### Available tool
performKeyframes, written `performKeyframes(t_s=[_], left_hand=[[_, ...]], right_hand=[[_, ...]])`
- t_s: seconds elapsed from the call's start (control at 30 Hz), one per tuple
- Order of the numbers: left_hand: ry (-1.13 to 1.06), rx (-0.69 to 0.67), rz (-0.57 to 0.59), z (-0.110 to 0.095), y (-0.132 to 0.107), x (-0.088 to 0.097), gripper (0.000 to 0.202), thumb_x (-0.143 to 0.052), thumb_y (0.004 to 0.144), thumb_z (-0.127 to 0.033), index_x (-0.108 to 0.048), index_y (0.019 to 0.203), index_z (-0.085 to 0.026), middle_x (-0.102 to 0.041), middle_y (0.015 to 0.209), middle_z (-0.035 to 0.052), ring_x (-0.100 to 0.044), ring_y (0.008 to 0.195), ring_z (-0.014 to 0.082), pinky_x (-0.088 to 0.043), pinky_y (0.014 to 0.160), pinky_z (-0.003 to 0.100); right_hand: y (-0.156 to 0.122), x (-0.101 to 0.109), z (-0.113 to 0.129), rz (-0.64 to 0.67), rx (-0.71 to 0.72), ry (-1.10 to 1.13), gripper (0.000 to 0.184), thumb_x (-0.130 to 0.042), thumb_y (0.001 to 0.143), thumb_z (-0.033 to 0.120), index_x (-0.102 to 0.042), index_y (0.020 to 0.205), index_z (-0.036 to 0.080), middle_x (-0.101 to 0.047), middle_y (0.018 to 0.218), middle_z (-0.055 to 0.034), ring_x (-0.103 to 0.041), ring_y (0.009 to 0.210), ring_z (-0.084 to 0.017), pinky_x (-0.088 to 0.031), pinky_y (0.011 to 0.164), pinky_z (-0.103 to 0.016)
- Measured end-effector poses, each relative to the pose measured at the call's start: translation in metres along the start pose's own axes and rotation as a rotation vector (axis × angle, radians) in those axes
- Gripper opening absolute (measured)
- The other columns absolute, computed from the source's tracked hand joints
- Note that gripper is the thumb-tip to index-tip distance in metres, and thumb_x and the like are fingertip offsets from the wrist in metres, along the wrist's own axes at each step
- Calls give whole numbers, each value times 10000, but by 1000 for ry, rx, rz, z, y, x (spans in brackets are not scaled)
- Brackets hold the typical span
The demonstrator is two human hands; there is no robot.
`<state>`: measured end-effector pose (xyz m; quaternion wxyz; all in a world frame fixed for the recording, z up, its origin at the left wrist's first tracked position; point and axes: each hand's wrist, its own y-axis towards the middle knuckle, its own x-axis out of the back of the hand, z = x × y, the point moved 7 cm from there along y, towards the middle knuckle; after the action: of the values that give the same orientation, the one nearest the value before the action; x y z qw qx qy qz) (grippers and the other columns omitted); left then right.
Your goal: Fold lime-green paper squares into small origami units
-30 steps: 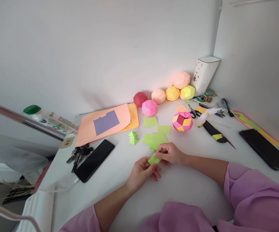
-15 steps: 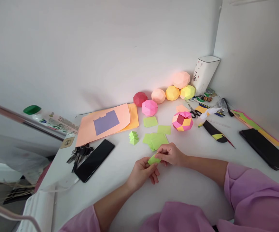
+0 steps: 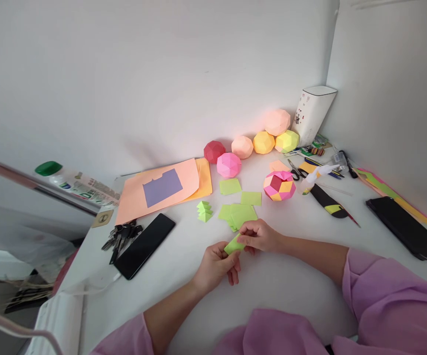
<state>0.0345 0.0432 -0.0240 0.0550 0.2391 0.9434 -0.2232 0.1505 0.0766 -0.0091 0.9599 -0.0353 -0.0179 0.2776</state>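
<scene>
A small folded piece of green paper (image 3: 233, 245) is pinched between both hands just above the white table (image 3: 290, 291). My left hand (image 3: 216, 266) grips its near end with curled fingers. My right hand (image 3: 260, 236) pinches its far end from the right. Just behind my right hand lies a loose pile of green paper squares (image 3: 237, 215). A stack of folded green units (image 3: 205, 211) stands to the left of that pile.
A pink-and-yellow paper ball (image 3: 279, 186) sits beyond the pile, with several plain paper balls (image 3: 243, 146) along the wall. Left are a black phone (image 3: 145, 245), keys (image 3: 119, 235) and orange sheets (image 3: 161, 190). Right are scissors (image 3: 293, 170), pens, a white container (image 3: 313, 113) and a black tablet (image 3: 405, 228).
The left fingers have curled in tighter under the green paper, and both hands have shifted slightly left. Nothing else on the table has moved.
</scene>
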Motion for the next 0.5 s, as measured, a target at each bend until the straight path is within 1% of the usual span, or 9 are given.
performKeyframes(t_s=[0.13, 0.23, 0.37, 0.5], left_hand=[[-18, -19, -46, 0, -1, 2, 329, -659, 708, -436, -501, 694, -147, -595, 490, -31, -548, 316, 113, -412, 296, 199], [-16, -27, -62, 1, -1, 2, 327, -664, 697, -433, -499, 685, -151, -592, 486, -34, -546, 317, 112, -410, 298, 200], [5, -37, -73, 3, -2, 2, 307, -656, 703, -419, -507, 681, -151, -588, 480, -38, -538, 312, 106, -405, 296, 196], [26, -36, -78, 3, -2, 1, 287, -649, 712, -389, -493, 662, -153, -586, 471, -38, -536, 309, 100, -404, 296, 187]], right_hand=[[1, -7, -1, 150, -4, -30, 232, -618, 771, 352, -540, 797, 135, -542, 632, 26, -501, 497, -73, -397, 460, -190], [0, -9, 1, 191, 24, -109, 151, -595, 756, 264, -567, 797, 122, -516, 629, 29, -462, 529, -69, -364, 473, -181], [0, -11, 1, 203, 38, -169, 104, -555, 722, 194, -587, 784, 116, -507, 619, 31, -437, 530, -67, -341, 459, -174], [1, -10, 2, 135, 71, -231, 37, -546, 656, 144, -568, 670, 119, -453, 549, 55, -386, 481, -51, -295, 411, -158]])
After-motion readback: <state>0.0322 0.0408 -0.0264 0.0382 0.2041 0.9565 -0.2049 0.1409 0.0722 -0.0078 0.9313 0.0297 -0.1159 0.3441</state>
